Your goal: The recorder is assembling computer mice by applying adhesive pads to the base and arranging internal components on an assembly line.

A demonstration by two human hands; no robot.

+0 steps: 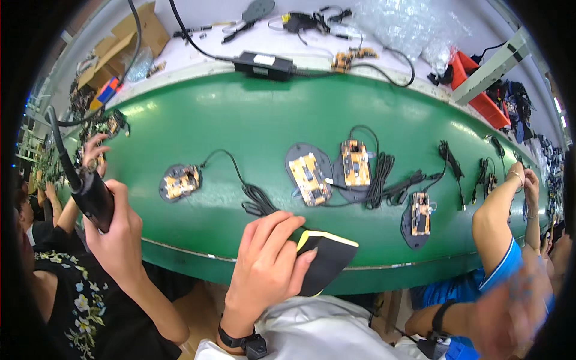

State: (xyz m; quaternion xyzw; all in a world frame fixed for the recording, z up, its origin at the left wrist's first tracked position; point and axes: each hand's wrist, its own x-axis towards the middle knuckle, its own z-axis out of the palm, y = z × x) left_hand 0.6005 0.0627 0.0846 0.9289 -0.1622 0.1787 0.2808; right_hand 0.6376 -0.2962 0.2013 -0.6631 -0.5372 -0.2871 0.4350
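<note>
My left hand (264, 261) is closed on a black flat piece with a bright yellow edge (329, 258), pinched between thumb and fingers at the near edge of the green work surface (240, 120). A coiled black cable (259, 201) lies just beyond my fingers, running to a circuit board on a dark oval base (182, 182). My right hand (513, 309) is off to the lower right, smeared by motion, so its fingers cannot be read. Ahead lie two more boards on dark bases (309, 179) (356, 163) with a cable bundle (381, 180), and another board (420, 214) to the right.
On the left, a co-worker's hand (117, 231) grips a black corded hand tool (90, 198). At right, another co-worker's hands (523, 180) are over the surface near cables. A black power adapter (264, 66) rests on the back shelf, with a red bin (474, 90) at its right.
</note>
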